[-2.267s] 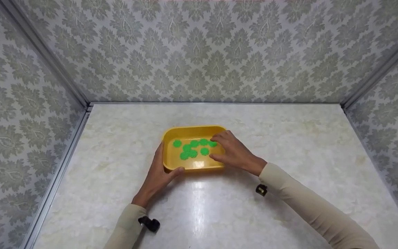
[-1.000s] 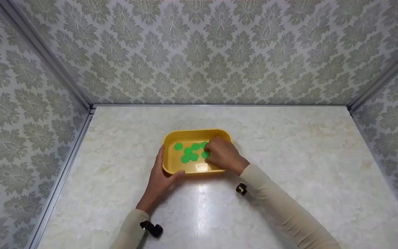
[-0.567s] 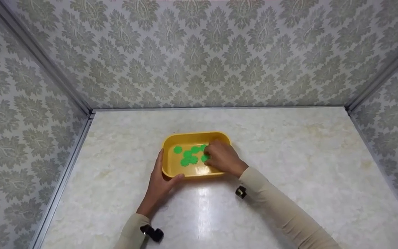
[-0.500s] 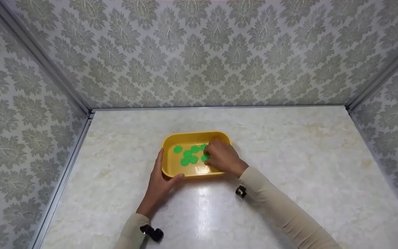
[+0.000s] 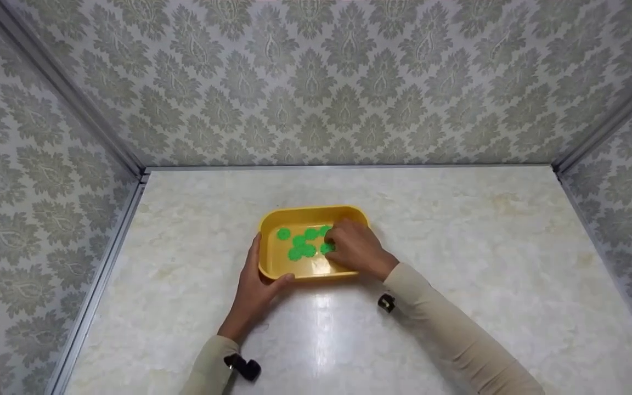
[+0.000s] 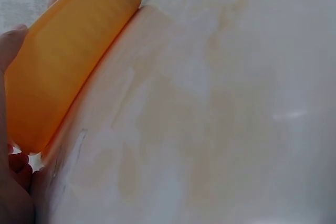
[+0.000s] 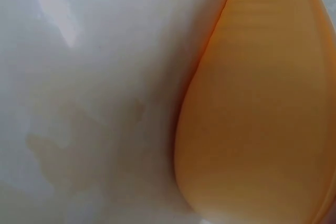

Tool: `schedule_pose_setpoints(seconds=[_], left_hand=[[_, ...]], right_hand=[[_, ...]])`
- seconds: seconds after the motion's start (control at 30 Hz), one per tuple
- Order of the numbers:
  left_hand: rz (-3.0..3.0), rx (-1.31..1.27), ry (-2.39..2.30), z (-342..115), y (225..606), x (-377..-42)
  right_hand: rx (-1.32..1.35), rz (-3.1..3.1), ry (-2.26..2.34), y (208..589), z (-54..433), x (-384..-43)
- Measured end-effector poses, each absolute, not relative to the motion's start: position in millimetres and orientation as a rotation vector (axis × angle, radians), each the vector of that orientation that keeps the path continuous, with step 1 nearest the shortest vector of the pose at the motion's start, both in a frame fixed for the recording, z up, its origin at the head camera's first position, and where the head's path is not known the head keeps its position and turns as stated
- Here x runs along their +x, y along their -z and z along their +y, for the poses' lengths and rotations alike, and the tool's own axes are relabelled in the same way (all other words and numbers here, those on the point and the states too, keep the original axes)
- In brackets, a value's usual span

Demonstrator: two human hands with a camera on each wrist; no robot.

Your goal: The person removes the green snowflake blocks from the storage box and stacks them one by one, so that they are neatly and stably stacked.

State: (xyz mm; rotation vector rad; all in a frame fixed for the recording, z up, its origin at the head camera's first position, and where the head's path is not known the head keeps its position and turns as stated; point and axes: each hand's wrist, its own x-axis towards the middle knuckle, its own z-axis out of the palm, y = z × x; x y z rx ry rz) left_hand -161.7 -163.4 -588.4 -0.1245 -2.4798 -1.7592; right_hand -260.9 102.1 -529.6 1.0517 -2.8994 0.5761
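A yellow plastic tray [image 5: 272, 263] with rounded corners sits on the table, and several flat green discs with scalloped edges, such as one disc [image 5: 283, 234], lie on its floor. My left hand [image 5: 253, 291] grips the tray's near left corner, thumb at the near rim and fingers along the left side. Inside the right end, my right hand [image 5: 357, 247] has its fingers curled down at a green disc [image 5: 326, 248], which shows between thumb and forefinger. The hand hides the tray floor beneath it. Both wrist views show mainly the tray's outer wall [image 6: 68, 51].
The pale marbled table [image 5: 458, 230] surrounds the tray. Patterned wall panels [image 5: 316, 82] enclose it at the back and both sides, with grey metal strips along the corners. A black wrist device [image 5: 243, 366] sits at the left sleeve, another device [image 5: 386, 303] at the right.
Since the oldest frame, my right hand has reached down into the tray's right end and its fingers have curled in, covering one green disc. My left hand has kept its hold.
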Motion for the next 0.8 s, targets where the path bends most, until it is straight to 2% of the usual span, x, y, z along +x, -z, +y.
schedule_pose_setpoints(seconds=[0.5,0.8], left_hand=[[-2.424,-0.162,1.826,-160.9,586.0,-169.5],[-2.439,-0.134,1.818,-162.7,592.3,-162.3]], right_hand=[[0.983,-2.903,-0.824,516.9,113.2,-260.6],[0.912,-2.771,-1.134,508.7,145.3,-233.9]])
